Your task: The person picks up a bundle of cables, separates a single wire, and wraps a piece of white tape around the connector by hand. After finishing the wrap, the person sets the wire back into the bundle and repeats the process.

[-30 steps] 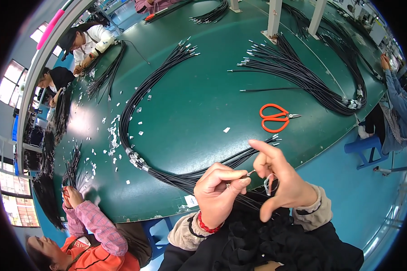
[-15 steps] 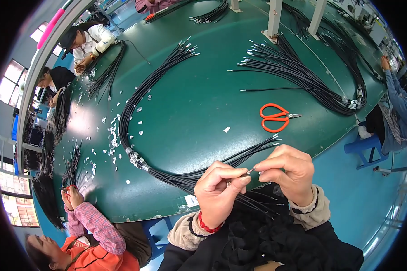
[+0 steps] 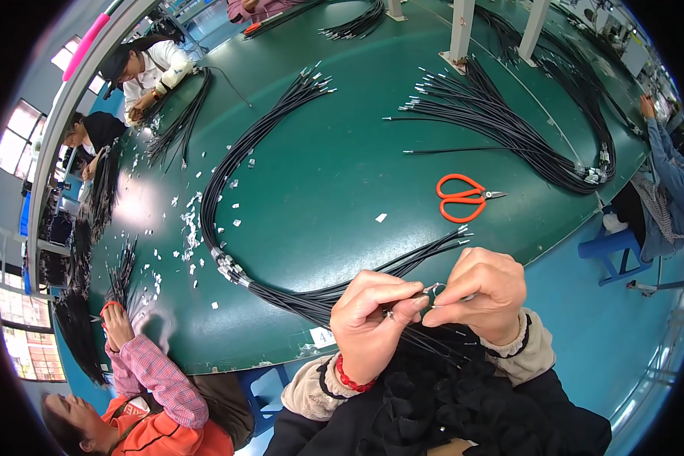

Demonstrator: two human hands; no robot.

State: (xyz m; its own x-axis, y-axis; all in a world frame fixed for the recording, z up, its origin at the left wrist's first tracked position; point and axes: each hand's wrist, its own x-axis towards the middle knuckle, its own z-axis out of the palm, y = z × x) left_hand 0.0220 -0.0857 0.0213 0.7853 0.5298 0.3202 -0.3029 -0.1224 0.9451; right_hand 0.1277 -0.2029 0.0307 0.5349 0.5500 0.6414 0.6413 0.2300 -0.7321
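Head view: the left hand (image 3: 372,319) pinches a slender silvery cable tip (image 3: 432,289) above the table edge, the right hand (image 3: 485,292) closes narrowly beside it, hold unclear; this end appears unfinished, the remaining black cable bundle's (image 3: 300,302) progress indeterminable.

A green tabletop (image 3: 319,175) carries a curved bundle of black cables (image 3: 214,178), ringed by pale bands (image 3: 230,267) partway along, and to its right a second black bundle (image 3: 517,135) with its tips fanned out. Red-handled scissors (image 3: 475,201) lie below that fan, blades pointing right. Small white scraps (image 3: 192,219) litter the left part, and a white label (image 3: 321,337) sits at the near edge.
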